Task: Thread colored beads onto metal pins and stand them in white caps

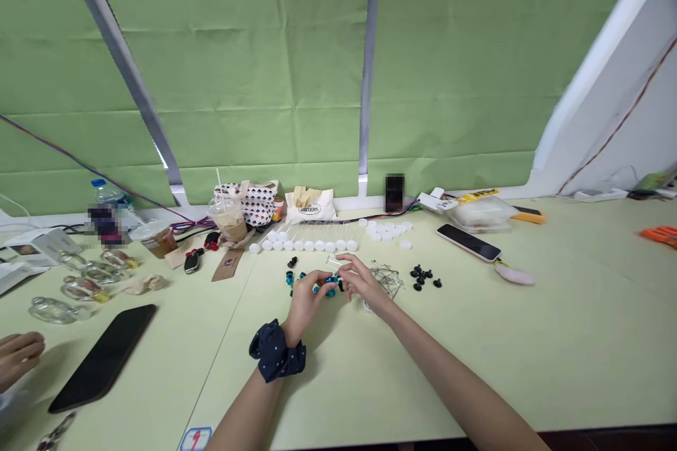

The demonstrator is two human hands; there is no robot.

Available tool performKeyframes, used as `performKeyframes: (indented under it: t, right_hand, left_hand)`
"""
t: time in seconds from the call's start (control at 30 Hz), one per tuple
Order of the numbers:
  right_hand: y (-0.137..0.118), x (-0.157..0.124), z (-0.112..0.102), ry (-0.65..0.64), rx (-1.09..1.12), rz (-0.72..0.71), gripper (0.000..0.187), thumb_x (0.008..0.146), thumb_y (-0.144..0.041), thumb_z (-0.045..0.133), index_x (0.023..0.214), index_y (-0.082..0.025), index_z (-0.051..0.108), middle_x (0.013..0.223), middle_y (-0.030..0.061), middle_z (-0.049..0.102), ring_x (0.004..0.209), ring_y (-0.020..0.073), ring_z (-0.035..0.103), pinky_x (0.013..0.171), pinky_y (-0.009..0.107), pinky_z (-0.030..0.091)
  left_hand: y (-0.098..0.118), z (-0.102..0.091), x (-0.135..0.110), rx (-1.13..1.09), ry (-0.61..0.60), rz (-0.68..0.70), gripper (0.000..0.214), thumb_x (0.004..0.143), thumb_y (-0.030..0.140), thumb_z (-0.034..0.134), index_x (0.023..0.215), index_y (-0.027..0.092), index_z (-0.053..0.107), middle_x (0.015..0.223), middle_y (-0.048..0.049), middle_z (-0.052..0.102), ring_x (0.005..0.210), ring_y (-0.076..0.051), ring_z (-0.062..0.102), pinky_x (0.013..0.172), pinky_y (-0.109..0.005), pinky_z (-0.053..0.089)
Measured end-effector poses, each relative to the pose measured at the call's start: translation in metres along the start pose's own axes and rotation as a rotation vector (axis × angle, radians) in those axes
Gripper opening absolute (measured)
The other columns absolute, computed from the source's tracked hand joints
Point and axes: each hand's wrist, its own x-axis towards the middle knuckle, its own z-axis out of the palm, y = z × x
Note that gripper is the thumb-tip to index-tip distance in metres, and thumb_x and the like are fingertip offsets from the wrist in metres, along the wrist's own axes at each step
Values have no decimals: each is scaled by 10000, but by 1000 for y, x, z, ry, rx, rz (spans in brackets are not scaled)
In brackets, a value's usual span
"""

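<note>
Over the middle of the table, my left hand (307, 301) has thumb and fingers closed on a small blue part (331, 280). Close to its right is my right hand (364, 285), fingers bent toward the same spot; whatever lies between them is too small to make out. More small blue and black pieces (290, 279) lie just left of my left hand, partly hidden by it. Beside my right hand is a tangled pile of thin metal wire pieces (390, 280). Several black round-headed parts (421, 275) sit farther right.
Behind my hands lies a row of clear tubes with white caps (301, 245), with loose white caps (388, 230) beside it. A phone (468, 242) is at right, another phone (106, 356) at left. Another person's hand (20, 358) rests near glass bottles (84, 289). Drink cups (228, 218) stand behind.
</note>
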Motion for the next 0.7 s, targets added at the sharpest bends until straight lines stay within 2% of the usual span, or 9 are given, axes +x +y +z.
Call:
performKeyframes:
  t: [0.07,0.13,0.2,0.27,0.37,0.47,0.53,0.63,0.7]
  right_hand:
    - [2,1,1,30,-63,118,397,836,-529,400,962,-185,554,564,-20,524,380,84,412,354,194,314]
    - [4,1,1,38,-134,109,429,832,-550,400,785,-158,566,460,-33,452,363,78,373,357,192,289]
    - [2,0,1,19,-116,-16,339,767,-502,549,766,-163,564,544,-18,498,457,88,450,410,189,346]
    - [0,-2,-1,-18,-24,-94,346,698,-444,654,924,-202,553,733,0,564,586,108,527,469,193,410]
    - [0,-1,-1,-41,51,57,411,768,-523,542,1049,-226,500,745,6,584,497,103,513,400,199,386]
    - [7,4,-1,-5,-41,180,456,829,-587,375,820,-163,544,474,-34,470,322,70,329,321,193,254]
    - [9,4,-3,30,-151,34,398,813,-538,457,726,-160,547,469,-32,458,367,74,365,364,197,295]
    - [4,-2,-4,34,-311,-274,235,806,-405,534,789,-175,580,602,-8,533,530,103,489,501,214,401]
    - [-4,-7,-5,2,-390,-400,166,820,-337,519,812,-184,583,670,7,559,585,112,511,553,227,424]
  left_hand:
    - [1,0,0,-1,-11,-3,193,786,312,602,895,158,640,785,-51,689,699,-166,625,670,-273,480]
    - [2,0,0,-5,-21,-16,197,783,314,606,896,157,641,784,-53,689,695,-168,623,668,-277,479]
    - [2,0,0,-24,-26,-34,203,786,320,600,903,159,641,797,-55,691,705,-170,621,675,-281,480]
    - [1,0,0,-51,-30,-49,208,796,327,586,910,162,643,818,-57,691,726,-171,621,686,-281,480]
    - [0,0,0,-78,-39,-58,214,800,335,578,908,162,642,832,-58,688,741,-170,619,693,-277,476]
    - [3,-1,0,-83,-59,-78,230,793,352,581,907,159,633,814,-55,676,731,-170,609,685,-277,463]
    - [7,0,0,-111,-86,-101,239,816,364,544,918,159,612,800,-47,656,714,-161,590,665,-269,448]
    - [13,5,-1,-183,-122,-142,244,870,371,431,841,164,555,715,-12,580,628,-127,516,594,-242,408]
    - [12,7,-1,-226,-90,-209,291,890,371,357,720,173,486,622,19,488,552,-109,442,539,-231,369]
